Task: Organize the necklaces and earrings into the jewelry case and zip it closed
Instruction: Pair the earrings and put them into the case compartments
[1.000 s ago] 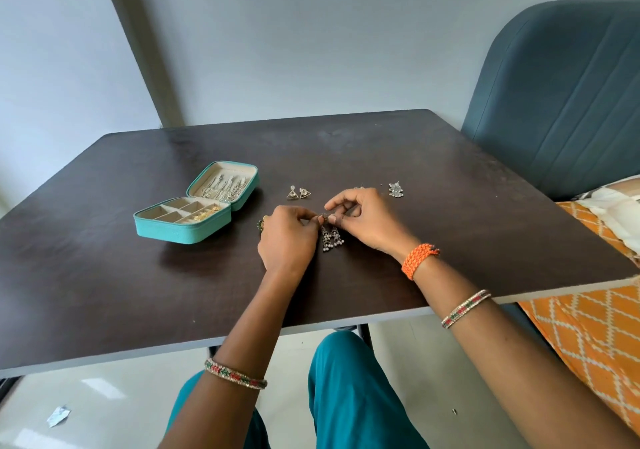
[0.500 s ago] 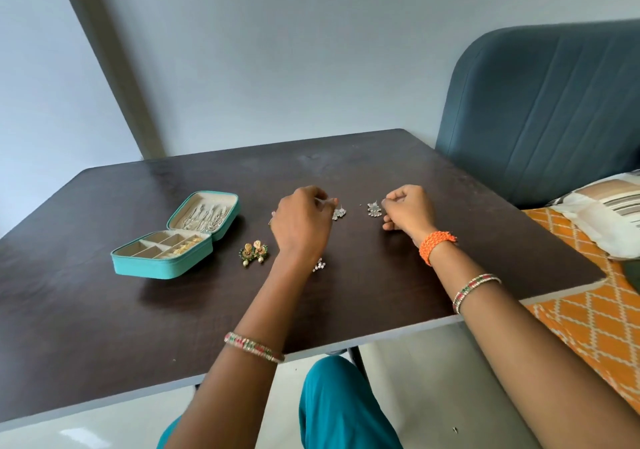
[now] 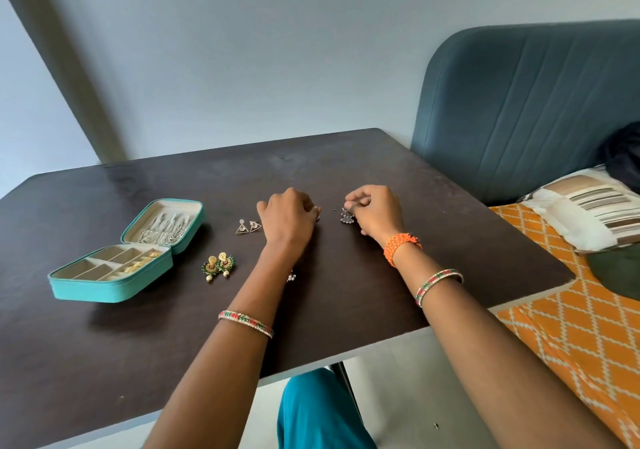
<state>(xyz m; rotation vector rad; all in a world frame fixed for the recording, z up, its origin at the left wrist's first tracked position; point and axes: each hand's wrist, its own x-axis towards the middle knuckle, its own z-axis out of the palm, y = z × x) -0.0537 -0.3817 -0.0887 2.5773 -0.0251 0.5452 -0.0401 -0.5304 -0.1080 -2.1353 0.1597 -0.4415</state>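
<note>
Silver earring [image 3: 346, 215] right of jewelry case [image 3: 114, 287]: light, snaggy; right hand [image 3: 377, 214] pinches its top, left hand [image 3: 289, 218] curled, contents unclear

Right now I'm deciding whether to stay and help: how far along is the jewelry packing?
Partly done. The open teal case already holds silver pieces in its lid and gold ones in a compartment. The right hand pinches a silver earring; the left hand is curled, contents hidden. Triangle earrings, green-gold earrings and zipping remain.
</note>
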